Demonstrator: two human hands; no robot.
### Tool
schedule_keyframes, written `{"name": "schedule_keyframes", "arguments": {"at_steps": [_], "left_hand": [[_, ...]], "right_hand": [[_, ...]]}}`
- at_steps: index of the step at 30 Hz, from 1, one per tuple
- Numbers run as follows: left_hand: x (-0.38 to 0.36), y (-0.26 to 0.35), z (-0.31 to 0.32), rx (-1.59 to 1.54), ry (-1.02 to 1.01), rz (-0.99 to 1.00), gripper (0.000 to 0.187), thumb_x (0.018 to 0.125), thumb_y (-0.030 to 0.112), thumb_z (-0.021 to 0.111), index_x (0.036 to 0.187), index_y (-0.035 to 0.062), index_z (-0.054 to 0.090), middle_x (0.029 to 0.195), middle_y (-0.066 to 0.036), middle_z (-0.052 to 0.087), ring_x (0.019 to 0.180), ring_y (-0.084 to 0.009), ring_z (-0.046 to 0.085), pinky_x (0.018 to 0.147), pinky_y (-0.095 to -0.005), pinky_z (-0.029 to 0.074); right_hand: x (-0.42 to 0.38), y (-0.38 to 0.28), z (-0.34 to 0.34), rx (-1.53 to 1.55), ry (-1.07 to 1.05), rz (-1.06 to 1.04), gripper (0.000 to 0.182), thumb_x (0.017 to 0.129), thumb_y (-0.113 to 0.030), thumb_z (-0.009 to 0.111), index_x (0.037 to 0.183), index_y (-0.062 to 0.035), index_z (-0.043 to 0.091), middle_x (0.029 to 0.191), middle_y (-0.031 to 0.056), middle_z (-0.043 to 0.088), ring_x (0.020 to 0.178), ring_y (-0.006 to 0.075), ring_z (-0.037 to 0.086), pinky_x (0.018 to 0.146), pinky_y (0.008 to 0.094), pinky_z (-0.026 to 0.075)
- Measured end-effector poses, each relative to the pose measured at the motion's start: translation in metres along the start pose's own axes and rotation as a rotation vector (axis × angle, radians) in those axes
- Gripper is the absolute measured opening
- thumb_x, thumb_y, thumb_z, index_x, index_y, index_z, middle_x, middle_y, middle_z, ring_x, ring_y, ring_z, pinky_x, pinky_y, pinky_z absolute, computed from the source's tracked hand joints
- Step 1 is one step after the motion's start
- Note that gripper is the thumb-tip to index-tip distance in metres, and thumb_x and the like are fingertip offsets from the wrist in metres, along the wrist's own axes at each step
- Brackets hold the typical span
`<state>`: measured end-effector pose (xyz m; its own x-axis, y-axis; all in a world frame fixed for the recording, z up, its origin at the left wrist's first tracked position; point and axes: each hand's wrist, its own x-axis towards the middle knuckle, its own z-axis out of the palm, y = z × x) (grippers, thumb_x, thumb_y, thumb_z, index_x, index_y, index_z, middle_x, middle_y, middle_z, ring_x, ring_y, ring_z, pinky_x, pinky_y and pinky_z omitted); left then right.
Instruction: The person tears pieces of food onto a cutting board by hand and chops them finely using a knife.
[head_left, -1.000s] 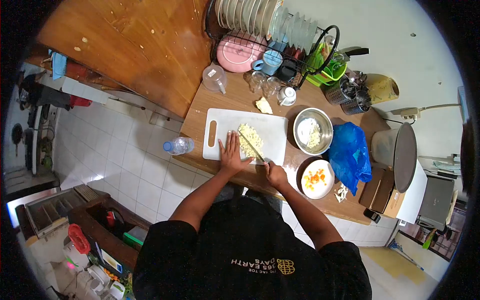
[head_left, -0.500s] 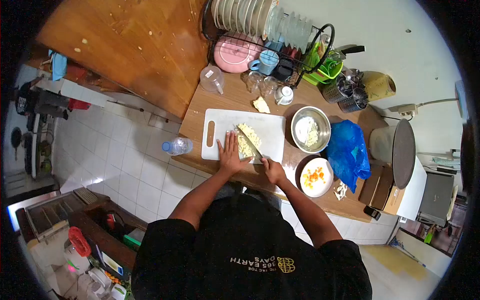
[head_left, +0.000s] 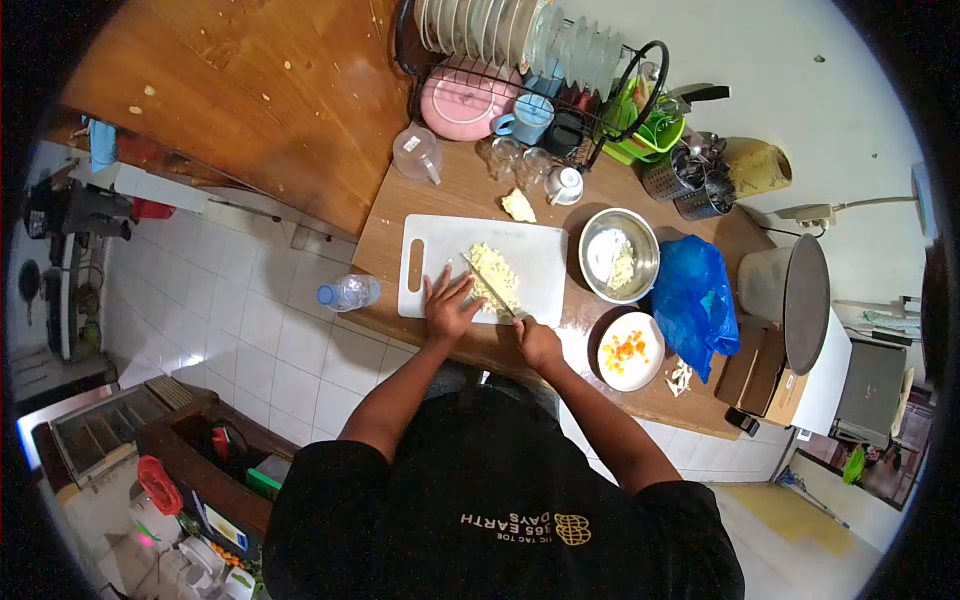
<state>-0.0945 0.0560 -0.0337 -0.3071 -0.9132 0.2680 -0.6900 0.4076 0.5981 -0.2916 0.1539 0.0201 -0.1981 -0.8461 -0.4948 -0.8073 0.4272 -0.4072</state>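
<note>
A white cutting board (head_left: 545, 265) with a handle slot lies on the wooden counter. Pale yellow chopped pieces (head_left: 500, 268), of a food I cannot name, are heaped on its middle. My right hand (head_left: 538, 343) is closed around the handle of a knife (head_left: 487, 283), whose blade slants across the heap. On the board's near left part rests my left hand (head_left: 450, 305), fingers spread, its fingertips close to the blade and the pieces. Behind the board sits a larger pale yellow chunk (head_left: 518, 206).
Right of the board stand a metal bowl (head_left: 620, 217) with white and pale contents, a plate (head_left: 645, 377) with orange bits, and a blue plastic bag (head_left: 690, 300). A water bottle (head_left: 350, 293) is at the left edge. A dish rack (head_left: 640, 100) stands behind.
My left hand has drawn back slightly to the left, its fingers more bent and spread. The knife has shifted a little left over the heap, still in my right hand.
</note>
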Motion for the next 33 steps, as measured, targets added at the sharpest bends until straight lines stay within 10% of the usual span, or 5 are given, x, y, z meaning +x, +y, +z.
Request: {"name": "schedule_keyframes", "arguments": {"at_steps": [22,33], "left_hand": [[-0.008,-0.003,0.000,-0.161,0.112,0.004,0.011,0.076,0.026,0.086,0.081,0.0190,0.080,0.097,0.004,0.076,0.128,-0.0287,0.057,0.118,-0.0590,0.025],[-0.007,0.012,-0.001,-0.057,0.015,-0.086,0.011,0.082,0.028,0.080,0.091,0.0203,0.081,0.100,0.004,0.076,0.138,-0.0266,0.047,0.123,-0.0582,0.013]], "right_hand": [[-0.018,0.000,-0.002,0.024,0.034,-0.100,0.044,0.106,-0.045,0.045,0.101,-0.0046,0.061,0.076,0.0258,0.068,0.073,0.0478,0.066,0.065,0.0572,0.051],[0.008,0.008,0.003,-0.098,-0.036,-0.117,0.047,0.105,-0.047,0.043,0.102,-0.0024,0.057,0.081,0.0254,0.069,0.080,0.0460,0.069,0.072,0.0567,0.053]]}}
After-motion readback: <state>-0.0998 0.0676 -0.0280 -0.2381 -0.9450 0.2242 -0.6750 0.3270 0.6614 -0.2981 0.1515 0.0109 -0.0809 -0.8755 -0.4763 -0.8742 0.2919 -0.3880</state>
